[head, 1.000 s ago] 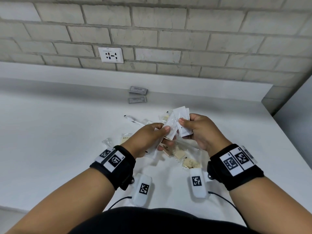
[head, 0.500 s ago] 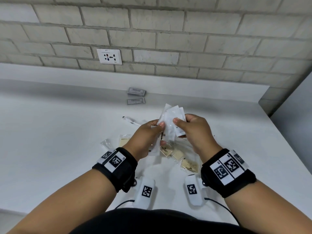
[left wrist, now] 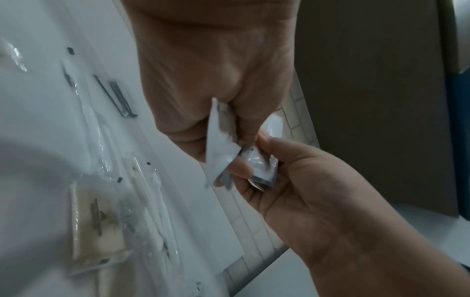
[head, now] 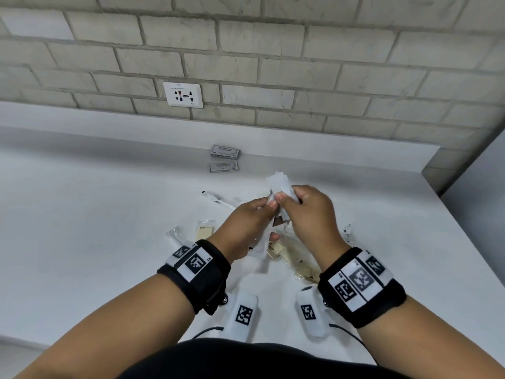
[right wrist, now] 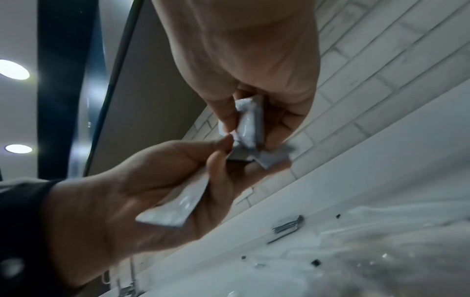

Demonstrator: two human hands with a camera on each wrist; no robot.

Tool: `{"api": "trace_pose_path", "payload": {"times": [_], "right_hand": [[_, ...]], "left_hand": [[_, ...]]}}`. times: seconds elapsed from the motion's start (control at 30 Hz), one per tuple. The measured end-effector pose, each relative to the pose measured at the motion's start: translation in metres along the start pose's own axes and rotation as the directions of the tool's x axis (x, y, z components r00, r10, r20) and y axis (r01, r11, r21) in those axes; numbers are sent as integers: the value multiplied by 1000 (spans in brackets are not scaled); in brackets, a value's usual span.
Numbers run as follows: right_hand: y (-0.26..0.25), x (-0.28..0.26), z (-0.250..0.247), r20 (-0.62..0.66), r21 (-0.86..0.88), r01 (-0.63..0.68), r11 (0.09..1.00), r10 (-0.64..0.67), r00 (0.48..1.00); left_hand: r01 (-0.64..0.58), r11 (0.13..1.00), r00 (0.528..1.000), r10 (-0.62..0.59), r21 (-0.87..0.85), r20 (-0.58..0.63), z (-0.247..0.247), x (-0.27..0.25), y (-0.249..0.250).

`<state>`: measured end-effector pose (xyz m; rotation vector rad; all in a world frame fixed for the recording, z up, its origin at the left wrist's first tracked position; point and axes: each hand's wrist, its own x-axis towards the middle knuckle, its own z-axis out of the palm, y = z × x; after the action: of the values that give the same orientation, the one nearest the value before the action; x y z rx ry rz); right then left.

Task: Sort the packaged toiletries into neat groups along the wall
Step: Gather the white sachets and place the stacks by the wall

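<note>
Both hands meet above the middle of the white counter [head: 82, 214], each pinching white packets. The right hand [head: 308, 214] grips a small fanned bunch of white sachets [head: 278, 181] between thumb and curled fingers; the bunch sticks up above the knuckles toward the wall. The left hand [head: 246, 225] has its thumb and forefinger closed on the lower end of that same bunch, and its remaining fingers curl around a longer white packet [right wrist: 175, 209] that lies across the palm and hangs down below the hand. In the wrist views the thumbs of the two hands nearly touch at the sachets.

On the counter under and around the hands lies a loose scatter of toiletries: cream-coloured sachets [head: 284, 251] in clear wrap toward the near edge, another cream sachet [head: 205, 231] and a clear wrapper [head: 173, 233] to the left, and a slim wrapped item [head: 218, 199] beyond the left hand. Two low piles of grey labelled packets [head: 224, 151] sit at the back edge against the raised ledge, one just in front of the other, below a wall socket [head: 183, 94] in the pale brick wall [head: 328, 64].
</note>
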<state>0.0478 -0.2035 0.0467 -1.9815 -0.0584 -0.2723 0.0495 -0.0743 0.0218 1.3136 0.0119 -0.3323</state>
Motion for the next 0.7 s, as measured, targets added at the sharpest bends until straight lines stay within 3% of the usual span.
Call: {"api": "trace_pose_path", "payload": {"times": [0.07, 0.2, 0.3, 0.43, 0.53, 0.6, 0.7], "right_hand": [[-1, -4, 6, 45, 54, -31, 998, 29, 999], [2, 7, 5, 143, 336, -274, 901, 239, 961], [9, 17, -8, 132, 458, -306, 835, 276, 952], [16, 10, -9, 234, 248, -222, 943, 164, 958], [25, 2, 7, 117, -29, -74, 997, 77, 990], [30, 3, 6, 30, 123, -130, 984, 127, 991], [38, 12, -10, 166, 507, -291, 811, 239, 957]], "left_hand": [[3, 1000, 1000, -3, -21, -8, 0, 1, -1], [-6, 996, 996, -2, -93, -85, -14, 2, -1], [-22, 993, 991, 6, -119, -132, -17, 4, -2], [-29, 988, 996, 16, -149, -88, -10, 2, 0], [0, 991, 994, -14, -134, -105, -6, 1, -1], [29, 994, 994, -39, -103, -103, -9, 1, -5], [48, 994, 991, -59, -94, -124, -14, -1, -2]]}}
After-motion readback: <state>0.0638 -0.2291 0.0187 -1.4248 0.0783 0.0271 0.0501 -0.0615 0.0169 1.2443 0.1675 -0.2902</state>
